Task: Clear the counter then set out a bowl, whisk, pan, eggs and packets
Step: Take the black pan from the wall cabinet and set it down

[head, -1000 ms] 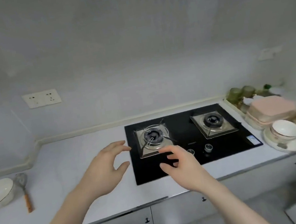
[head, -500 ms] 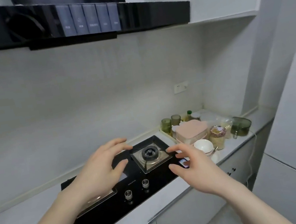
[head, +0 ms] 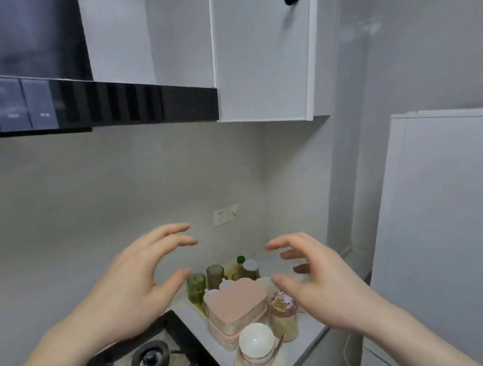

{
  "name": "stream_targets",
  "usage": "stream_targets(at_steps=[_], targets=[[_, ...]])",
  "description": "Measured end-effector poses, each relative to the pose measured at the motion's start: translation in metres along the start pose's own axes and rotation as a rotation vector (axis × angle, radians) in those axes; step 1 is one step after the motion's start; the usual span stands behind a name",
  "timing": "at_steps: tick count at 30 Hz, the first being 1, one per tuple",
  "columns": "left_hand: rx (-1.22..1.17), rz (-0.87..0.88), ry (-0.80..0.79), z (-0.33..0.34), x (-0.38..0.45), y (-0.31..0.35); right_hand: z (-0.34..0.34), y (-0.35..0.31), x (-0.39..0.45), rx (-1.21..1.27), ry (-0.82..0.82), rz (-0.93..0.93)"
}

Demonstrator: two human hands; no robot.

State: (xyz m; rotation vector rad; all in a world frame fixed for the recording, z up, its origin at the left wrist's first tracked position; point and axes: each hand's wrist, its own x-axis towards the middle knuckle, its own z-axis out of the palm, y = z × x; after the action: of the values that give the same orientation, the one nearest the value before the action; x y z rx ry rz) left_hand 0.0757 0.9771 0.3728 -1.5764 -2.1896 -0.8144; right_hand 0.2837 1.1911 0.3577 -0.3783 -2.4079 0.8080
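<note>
Pink heart-shaped box [head: 237, 302] sits lower centre on the counter [head: 312, 328]; your left hand [head: 131, 292] and right hand [head: 320, 287] hover spread, empty. Grip its sides low, clear of the jars [head: 283, 315].

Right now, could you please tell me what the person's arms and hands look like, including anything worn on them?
Both forearms are bare as far as the frame shows, with no sleeves in view. The left hand and right hand wear no gloves, and no rings, watch or bracelets show. The nails look short and unpainted.

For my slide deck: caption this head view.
Both empty hands, left and right, hover above cluttered counter.
</note>
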Motion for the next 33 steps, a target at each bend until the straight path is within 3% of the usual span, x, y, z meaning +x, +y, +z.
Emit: stream_targets(at_steps=[10, 21, 27, 33], targets=[[0.083, 0.163, 0.151, 0.014, 0.143, 0.086, -0.098, 0.067, 0.069, 0.045, 0.162, -0.133], [0.207, 0.137, 0.440, 0.034, 0.240, 0.170, -0.175, 0.123, 0.192, 0.238, 0.147, -0.412], [0.269, 0.126, 0.586, 0.033, 0.287, 0.199, -0.180, 0.142, 0.273, 0.311, 0.129, -0.457], [0.460, 0.110, 0.584, 0.027, 0.320, 0.206, -0.160, 0.150, 0.358, 0.135, 0.105, -0.365]])
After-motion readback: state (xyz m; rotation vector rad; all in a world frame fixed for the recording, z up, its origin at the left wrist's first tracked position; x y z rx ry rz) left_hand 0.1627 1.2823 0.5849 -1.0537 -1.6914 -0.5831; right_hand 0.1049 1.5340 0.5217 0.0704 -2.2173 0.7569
